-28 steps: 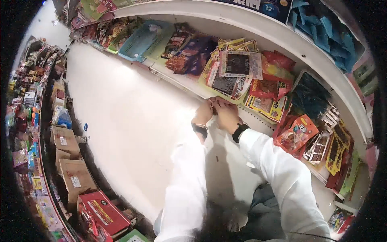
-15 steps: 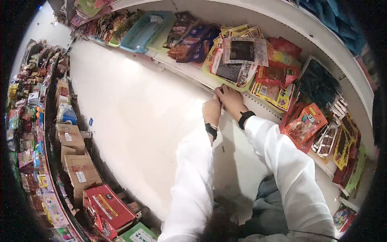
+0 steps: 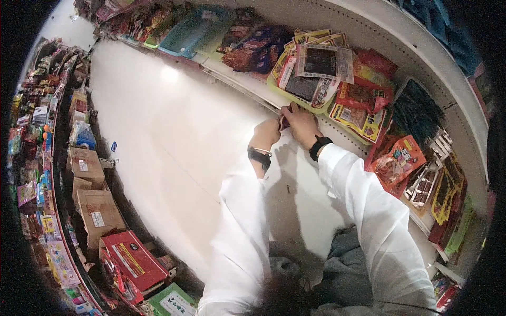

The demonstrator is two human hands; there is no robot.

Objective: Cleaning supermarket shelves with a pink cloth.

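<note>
Far left of the shelf edge point(image 3: 247, 87) stand cardboard boxes point(image 3: 87, 181) and a red box point(image 3: 134, 260) on the white floor point(image 3: 174, 158). At the shelf edge our left hand point(image 3: 265, 132) and right hand point(image 3: 298, 120) meet, both pinched on a small dark packet point(image 3: 284, 122) held against the lip, just below the yellow tray point(image 3: 295, 92) of packets. We judge a slipped pinch could drop the packet to the floor, or a bump could tip the leaning packets above. Both sleeved arms reach forward, wrists close, with a black band on each.
</note>
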